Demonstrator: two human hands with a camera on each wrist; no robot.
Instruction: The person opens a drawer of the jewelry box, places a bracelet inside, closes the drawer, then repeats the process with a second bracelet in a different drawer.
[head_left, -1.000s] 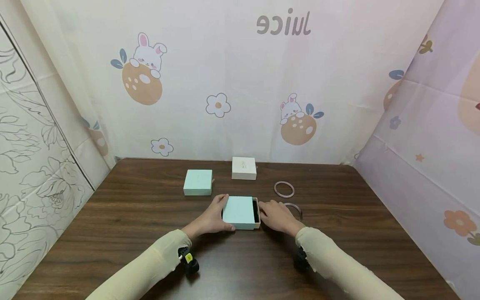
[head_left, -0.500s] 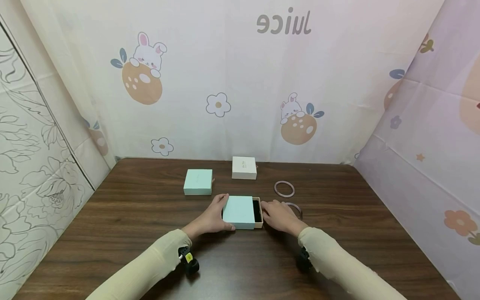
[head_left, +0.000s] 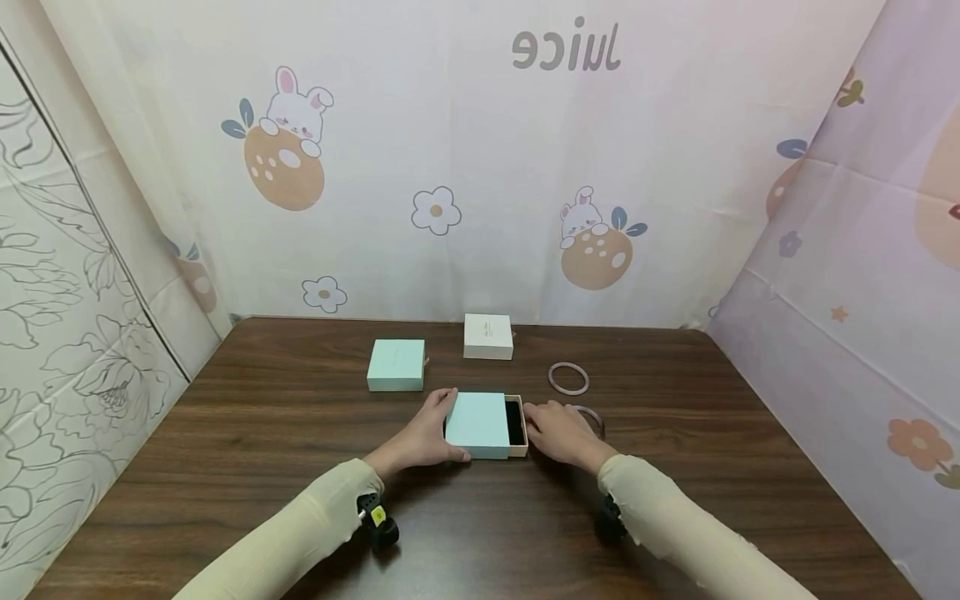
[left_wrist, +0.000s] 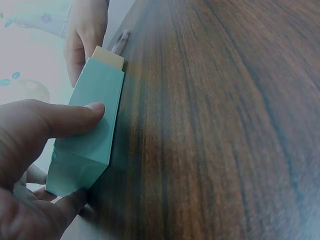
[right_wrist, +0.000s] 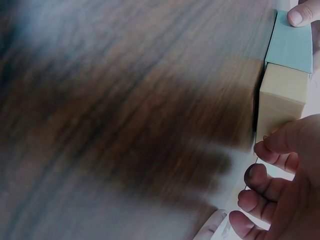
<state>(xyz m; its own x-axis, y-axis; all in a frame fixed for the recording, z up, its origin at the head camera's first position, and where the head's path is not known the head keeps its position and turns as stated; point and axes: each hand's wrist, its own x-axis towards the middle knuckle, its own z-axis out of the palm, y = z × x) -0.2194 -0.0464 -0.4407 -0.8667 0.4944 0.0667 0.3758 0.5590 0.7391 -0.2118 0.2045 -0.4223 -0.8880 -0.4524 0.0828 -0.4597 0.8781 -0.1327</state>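
Note:
A mint-green drawer box (head_left: 477, 423) lies on the table, its tan inner drawer (right_wrist: 282, 92) partly out to the right with a black inside. My left hand (head_left: 423, 435) grips the green sleeve from the left, thumb along the near side and fingers at the far side. My right hand (head_left: 562, 433) is at the drawer's right end, thumb and index finger pinching there while the other fingers curl loosely. Whatever small part they pinch is hidden. Just behind the right hand lies a pinkish bangle (head_left: 599, 420), partly covered by it.
Another pinkish bangle (head_left: 551, 379) lies farther back on the brown wooden table (head_left: 300, 400). A second mint-green box (head_left: 397, 363) stands back left, and a white box (head_left: 487, 335) near the rear edge. A printed curtain (head_left: 450, 125) hangs behind.
My right hand has moved slightly right, and the drawer has slid farther out of the green sleeve with it. The left hand has stayed in place on the sleeve.

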